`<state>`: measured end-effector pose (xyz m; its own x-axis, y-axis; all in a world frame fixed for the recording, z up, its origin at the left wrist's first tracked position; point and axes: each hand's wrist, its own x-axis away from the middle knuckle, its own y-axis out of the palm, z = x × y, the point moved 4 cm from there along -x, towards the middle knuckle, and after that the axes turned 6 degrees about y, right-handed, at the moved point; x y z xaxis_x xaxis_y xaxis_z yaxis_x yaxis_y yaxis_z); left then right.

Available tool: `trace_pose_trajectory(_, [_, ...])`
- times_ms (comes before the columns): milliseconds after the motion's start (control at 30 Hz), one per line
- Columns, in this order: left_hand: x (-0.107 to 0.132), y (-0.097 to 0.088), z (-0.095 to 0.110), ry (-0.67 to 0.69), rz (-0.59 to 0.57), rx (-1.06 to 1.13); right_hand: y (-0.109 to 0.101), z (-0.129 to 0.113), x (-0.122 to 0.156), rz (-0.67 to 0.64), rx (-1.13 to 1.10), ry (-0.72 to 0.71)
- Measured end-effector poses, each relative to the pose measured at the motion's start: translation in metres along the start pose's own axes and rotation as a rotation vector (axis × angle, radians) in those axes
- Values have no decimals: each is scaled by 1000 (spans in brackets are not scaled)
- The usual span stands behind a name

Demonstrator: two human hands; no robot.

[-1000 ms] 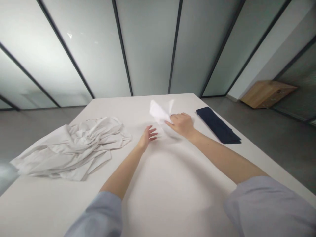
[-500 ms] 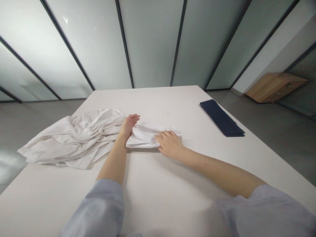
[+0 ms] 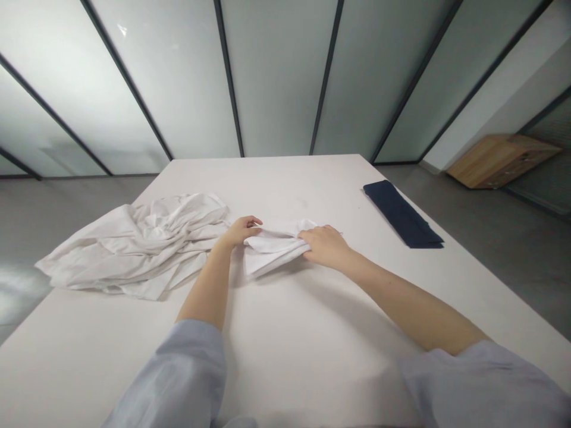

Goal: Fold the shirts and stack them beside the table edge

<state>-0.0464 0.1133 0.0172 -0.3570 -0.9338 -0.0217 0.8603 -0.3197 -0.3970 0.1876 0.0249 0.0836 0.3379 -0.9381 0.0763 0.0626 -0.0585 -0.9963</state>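
Note:
A small folded white cloth (image 3: 273,251) lies between my two hands in the middle of the table, its near left corner hanging a little above the tabletop. My right hand (image 3: 327,245) grips the cloth's right end, fingers on top and thumb underneath. At the left end, my left hand (image 3: 242,230) is bent over the cloth's edge with thumb and fingers drawn together on it; the fingertips are partly hidden. Just left of that hand spreads a large crumpled white cloth (image 3: 156,238), which neither hand holds.
A folded dark navy cloth (image 3: 399,213) lies near the right edge of the white table (image 3: 285,351). Beyond the table stand frosted glass panels (image 3: 276,77) in dark frames. A wooden cabinet (image 3: 495,160) is on the floor at the far right.
My left hand has gone from flat and spread to bent at the cloth's edge. My right hand has moved slightly right. The small white cloth has shifted right and its near edge is now tilted.

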Motion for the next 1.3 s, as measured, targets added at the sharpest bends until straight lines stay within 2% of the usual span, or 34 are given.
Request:
trace_pose_trajectory(100, [1,2,-8,-102,43,220,-17,21,-33,-91,-117,28])
trace_pose_trajectory(133, [1,1,-11,-133,88,277,-20,26,-46,-110,-159,18])
trace_pose_trajectory(200, [-2,-5,-16,-167,252,365,-22,37,-72,-127,-163,39])
trace_pose_trajectory(300, [-6,-20,-17,-118,522,392,-12,45,-100,-102,-71,111])
trace_pose_trajectory(367, [-8,-24,-11,-16,588,266,1,43,-108,-89,-21,108])
trace_pose_trajectory(433, [-10,-17,2,120,556,35,15,38,-109,-78,-6,91])
trace_pose_trajectory(533, [-10,15,21,262,373,-391,34,34,-104,-38,-29,78])
trace_pose_trajectory(633, [-8,47,23,220,180,-761,46,36,-96,12,-74,77])
trace_pose_trajectory(733, [-4,56,13,76,95,-935,54,41,-90,8,-124,108])
trace_pose_trajectory(800, [-3,54,7,17,77,-974,55,42,-88,-10,-144,132])
trace_pose_trajectory(900, [-3,49,3,8,71,-996,51,42,-91,-74,-153,187])
trace_pose_trajectory(1000, [-3,48,4,24,74,-991,45,43,-99,-224,-201,215])
trace_pose_trajectory(1133, [-3,50,5,79,90,-917,36,41,-106,-447,-279,180])
trace_pose_trajectory(1300, [-3,49,5,178,99,-780,26,27,-108,-604,-347,116])
